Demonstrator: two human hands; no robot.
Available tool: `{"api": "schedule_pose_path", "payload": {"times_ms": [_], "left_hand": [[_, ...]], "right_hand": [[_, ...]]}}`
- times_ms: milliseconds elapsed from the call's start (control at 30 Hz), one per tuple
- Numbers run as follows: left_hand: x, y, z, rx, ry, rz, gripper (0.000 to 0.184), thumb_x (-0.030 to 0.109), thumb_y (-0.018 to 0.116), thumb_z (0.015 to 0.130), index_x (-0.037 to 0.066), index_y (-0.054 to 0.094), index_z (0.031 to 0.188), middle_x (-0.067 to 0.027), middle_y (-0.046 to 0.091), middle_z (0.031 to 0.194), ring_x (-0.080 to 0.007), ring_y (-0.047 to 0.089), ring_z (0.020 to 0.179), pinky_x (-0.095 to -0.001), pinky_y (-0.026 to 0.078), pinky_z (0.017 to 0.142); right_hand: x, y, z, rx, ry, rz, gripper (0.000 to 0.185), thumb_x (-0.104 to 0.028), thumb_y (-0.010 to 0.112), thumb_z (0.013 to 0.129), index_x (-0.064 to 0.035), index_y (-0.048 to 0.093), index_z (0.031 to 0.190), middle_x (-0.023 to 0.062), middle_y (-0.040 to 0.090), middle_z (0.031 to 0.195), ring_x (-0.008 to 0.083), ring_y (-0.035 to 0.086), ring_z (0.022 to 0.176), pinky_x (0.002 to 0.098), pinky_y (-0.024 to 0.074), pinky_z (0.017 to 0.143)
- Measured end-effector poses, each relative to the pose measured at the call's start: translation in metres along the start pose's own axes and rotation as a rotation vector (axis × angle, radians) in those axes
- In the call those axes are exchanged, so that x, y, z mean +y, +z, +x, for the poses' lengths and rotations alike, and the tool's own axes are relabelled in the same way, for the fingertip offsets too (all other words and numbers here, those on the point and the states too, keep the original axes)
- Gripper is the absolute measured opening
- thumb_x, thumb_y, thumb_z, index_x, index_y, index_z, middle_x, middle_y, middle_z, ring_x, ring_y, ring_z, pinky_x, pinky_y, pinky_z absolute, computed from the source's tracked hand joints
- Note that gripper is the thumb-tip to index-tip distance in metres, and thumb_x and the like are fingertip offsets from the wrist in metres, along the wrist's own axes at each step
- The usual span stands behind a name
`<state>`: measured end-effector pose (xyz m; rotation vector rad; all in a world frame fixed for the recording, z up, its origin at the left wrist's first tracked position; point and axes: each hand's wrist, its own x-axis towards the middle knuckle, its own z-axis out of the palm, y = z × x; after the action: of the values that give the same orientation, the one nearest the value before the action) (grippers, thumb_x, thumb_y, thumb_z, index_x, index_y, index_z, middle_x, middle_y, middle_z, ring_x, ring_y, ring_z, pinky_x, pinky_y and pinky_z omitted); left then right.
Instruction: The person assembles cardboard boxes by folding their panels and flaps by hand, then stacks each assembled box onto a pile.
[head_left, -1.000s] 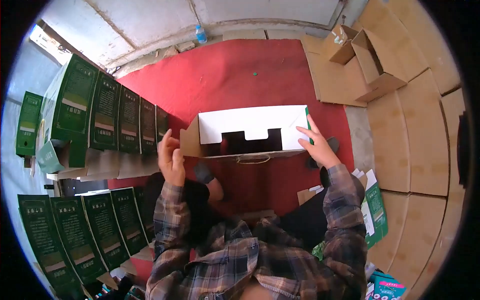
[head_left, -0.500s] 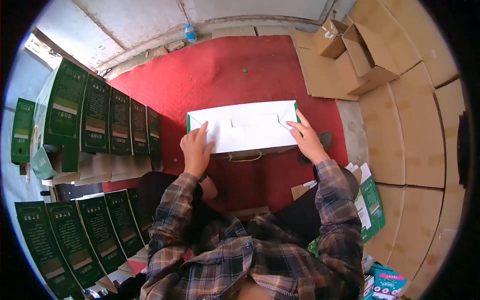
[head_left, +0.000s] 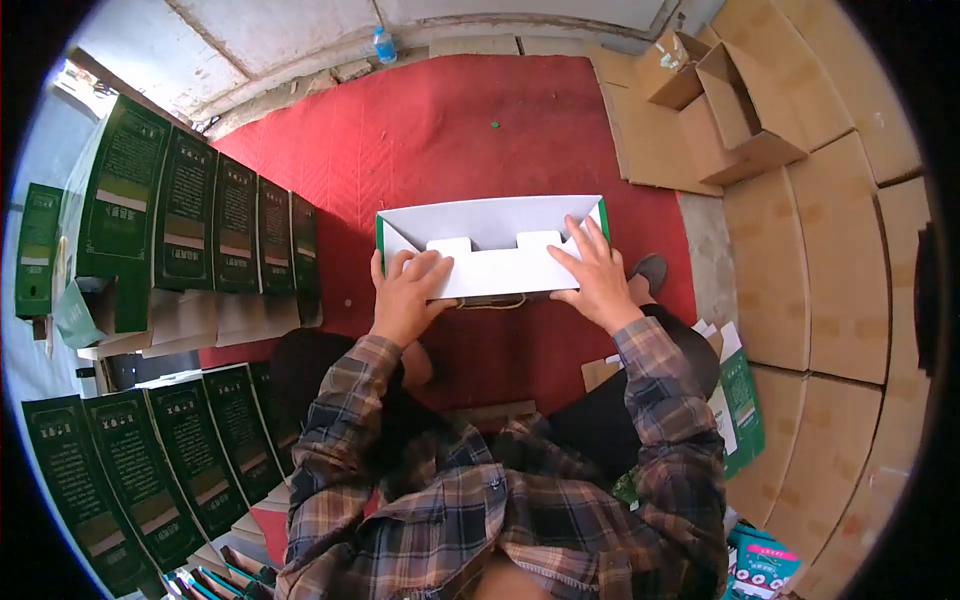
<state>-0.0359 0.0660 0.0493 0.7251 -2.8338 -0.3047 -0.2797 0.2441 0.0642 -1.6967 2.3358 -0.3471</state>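
A carton (head_left: 490, 272), white inside with green edges, is in front of me on the red mat. Its white inner faces and two rounded tabs with a gap between them show on top. My left hand (head_left: 408, 293) grips the near left part, fingers bent over the white panel and thumb along the near edge. At the near right, my right hand (head_left: 595, 280) has its fingers over the panel and its thumb at the same edge. A cord handle (head_left: 495, 301) hangs at the carton's near side, partly covered.
Rows of green printed boxes (head_left: 185, 225) stand on my left. Brown cartons (head_left: 835, 260) are stacked on the right, near an open brown box (head_left: 745, 125). A blue-capped bottle (head_left: 385, 45) is by the back wall. Green and white packaging (head_left: 738, 410) lies beside my right knee.
Both hands have shifted on the carton, and their thumbs are now at its near edge. The white top has parted into an opening with two tabs, where it lay nearly flat before.
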Motion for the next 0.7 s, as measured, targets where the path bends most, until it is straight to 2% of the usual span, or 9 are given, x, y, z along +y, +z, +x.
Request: {"api": "schedule_pose_path", "payload": {"times_ms": [233,333,400,500,533,567,600,667,700], "left_hand": [[-0.005,0.008,-0.002,-0.044,0.024,-0.009,0.054,0.037,0.074,0.069,0.022,0.058,0.118,0.0,0.055,0.115,-0.0247,0.045,0.111,-0.0593,0.018,0.103],[-0.006,0.008,-0.002,-0.043,0.031,-0.028,0.058,0.036,0.074,0.068,0.021,0.056,0.121,-0.0006,0.054,0.118,-0.0268,0.046,0.109,-0.0555,0.019,0.104],[-0.005,0.005,-0.002,-0.012,0.038,-0.055,0.053,0.037,0.074,0.068,0.02,0.06,0.116,-0.0016,0.055,0.116,-0.0274,0.046,0.108,-0.0537,0.021,0.103],[-0.003,-0.007,-0.006,0.015,0.049,-0.124,0.045,0.037,0.073,0.07,0.018,0.064,0.11,-0.0035,0.057,0.112,-0.0267,0.046,0.109,-0.0513,0.022,0.102],[-0.008,-0.01,-0.007,0.019,0.05,-0.123,0.045,0.037,0.073,0.07,0.018,0.064,0.11,-0.0035,0.057,0.112,-0.0267,0.046,0.109,-0.0513,0.022,0.102],[-0.018,-0.014,-0.01,0.124,-0.016,-0.175,0.042,0.034,0.071,0.072,0.016,0.065,0.109,-0.005,0.057,0.11,-0.0272,0.047,0.106,-0.0472,0.025,0.1],[-0.027,-0.016,-0.013,0.228,-0.084,-0.227,0.039,0.031,0.07,0.073,0.014,0.065,0.108,-0.0065,0.057,0.108,-0.0277,0.049,0.103,-0.043,0.029,0.099],[-0.05,-0.017,-0.004,0.403,-0.341,-0.5,0.032,0.026,0.063,0.082,0.009,0.064,0.109,-0.0073,0.058,0.109,-0.0246,0.052,0.102,-0.0358,0.037,0.089],[-0.064,-0.009,0.0,0.445,-0.552,-0.752,0.031,0.027,0.056,0.087,0.007,0.063,0.11,-0.0074,0.058,0.111,-0.0225,0.052,0.103,-0.0338,0.039,0.085]], "right_hand": [[-0.001,0.002,-0.003,-0.019,-0.033,-0.039,0.055,-0.026,0.079,0.067,-0.0164,0.06,0.117,0.0071,0.022,0.149,0.0314,0.014,0.137,0.0575,0.0308,0.094],[-0.002,0.0,-0.004,-0.024,-0.03,-0.037,0.054,-0.026,0.079,0.067,-0.0158,0.061,0.117,0.0075,0.022,0.148,0.0314,0.014,0.137,0.0573,0.0309,0.094],[-0.004,-0.003,-0.006,-0.028,-0.019,-0.03,0.053,-0.027,0.078,0.068,-0.0156,0.061,0.116,0.0077,0.022,0.148,0.0313,0.014,0.137,0.0567,0.0314,0.094],[0.0,-0.011,-0.011,0.026,-0.047,0.038,0.05,-0.026,0.076,0.07,-0.0141,0.06,0.116,0.0108,0.027,0.145,0.0334,0.021,0.135,0.0518,0.0339,0.095],[0.007,-0.008,-0.014,0.16,-0.023,0.175,0.046,-0.025,0.073,0.074,-0.0131,0.059,0.116,0.0111,0.03,0.142,0.0319,0.029,0.129,0.0472,0.0361,0.094],[0.016,-0.004,-0.015,0.293,0.0,0.313,0.042,-0.024,0.071,0.078,-0.012,0.058,0.116,0.0114,0.033,0.138,0.0305,0.037,0.124,0.0425,0.0383,0.093],[0.029,0.004,-0.016,0.292,-0.002,0.312,0.042,-0.024,0.071,0.078,-0.012,0.058,0.116,0.0114,0.033,0.138,0.0305,0.037,0.124,0.0425,0.0383,0.093],[0.052,0.017,-0.015,0.554,0.38,0.763,0.035,-0.028,0.06,0.087,-0.0086,0.055,0.116,0.0098,0.045,0.126,0.0226,0.052,0.104,0.0348,0.0458,0.081],[0.052,0.01,-0.012,0.453,0.524,0.85,0.036,-0.032,0.053,0.09,-0.0069,0.054,0.116,0.0084,0.049,0.119,0.0184,0.053,0.097,0.033,0.0471,0.073]]}}
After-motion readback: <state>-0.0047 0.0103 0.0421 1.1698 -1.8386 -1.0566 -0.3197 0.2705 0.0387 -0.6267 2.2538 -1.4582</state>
